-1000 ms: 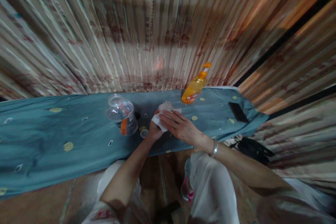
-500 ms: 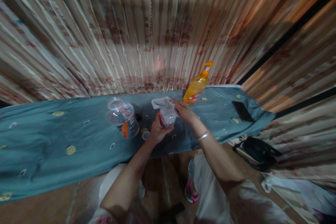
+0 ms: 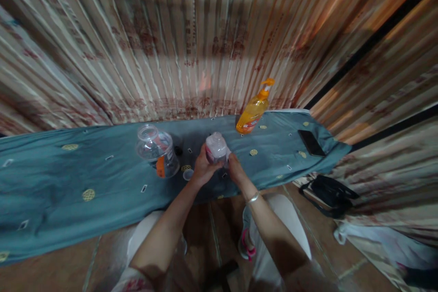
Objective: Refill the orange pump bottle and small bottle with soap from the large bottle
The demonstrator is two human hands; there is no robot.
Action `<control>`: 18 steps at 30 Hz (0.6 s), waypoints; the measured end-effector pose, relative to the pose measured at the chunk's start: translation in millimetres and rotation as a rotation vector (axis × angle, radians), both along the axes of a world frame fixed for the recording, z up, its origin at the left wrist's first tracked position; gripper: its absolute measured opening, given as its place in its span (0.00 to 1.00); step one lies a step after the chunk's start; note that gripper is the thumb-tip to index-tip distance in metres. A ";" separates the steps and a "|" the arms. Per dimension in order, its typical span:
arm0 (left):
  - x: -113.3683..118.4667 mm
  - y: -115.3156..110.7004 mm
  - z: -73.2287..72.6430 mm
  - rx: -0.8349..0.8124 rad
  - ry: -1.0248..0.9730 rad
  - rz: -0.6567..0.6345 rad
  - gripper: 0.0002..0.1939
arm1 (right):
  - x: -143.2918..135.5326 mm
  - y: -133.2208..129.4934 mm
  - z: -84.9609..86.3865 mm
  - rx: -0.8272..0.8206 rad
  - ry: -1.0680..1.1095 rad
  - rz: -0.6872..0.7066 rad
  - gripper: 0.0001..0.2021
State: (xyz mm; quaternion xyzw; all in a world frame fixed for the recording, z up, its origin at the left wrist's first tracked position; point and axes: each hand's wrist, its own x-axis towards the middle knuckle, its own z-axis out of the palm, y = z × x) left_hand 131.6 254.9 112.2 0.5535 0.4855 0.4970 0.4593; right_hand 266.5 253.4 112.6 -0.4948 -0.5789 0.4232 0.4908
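My left hand [image 3: 204,167] is wrapped round the left side and base of a small clear bottle [image 3: 216,147] with a pinkish label. At the bottle's lower right, my right hand [image 3: 235,167] is closed on a white cloth [image 3: 227,153], of which only a small part shows. A large clear jar [image 3: 164,153] with an orange label patch stands open to the left. Close to my left hand, a small round clear lid [image 3: 188,174] lies on the teal cloth cover [image 3: 116,191].
An orange pump bottle [image 3: 253,113] stands behind and to the right. Farther right lies a dark phone [image 3: 311,143]. A small dark round object [image 3: 178,150] sits beside the jar. Below the table's right end is a black bag [image 3: 330,195]; a pleated curtain [image 3: 164,45] hangs behind.
My right hand has moved down from the bottle's top to its lower right side, taking the white cloth with it. The bottle's top is now uncovered. The view has shifted slightly.
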 end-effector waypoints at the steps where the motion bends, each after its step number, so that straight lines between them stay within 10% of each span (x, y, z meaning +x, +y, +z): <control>1: 0.0 -0.3 1.4 0.003 0.015 0.006 0.43 | -1.5 -11.6 -7.1 -0.038 0.072 -0.041 0.28; 6: 4.3 -3.7 4.0 0.033 0.028 0.053 0.40 | -10.6 -49.3 6.0 0.018 0.068 -0.181 0.28; 12: 7.0 -13.1 5.5 0.119 0.001 0.050 0.39 | -20.1 -30.4 50.2 0.323 -0.197 -0.104 0.34; 18: -7.2 -15.6 0.2 0.109 0.162 0.068 0.35 | -10.2 -18.2 17.7 0.089 -0.099 -0.127 0.36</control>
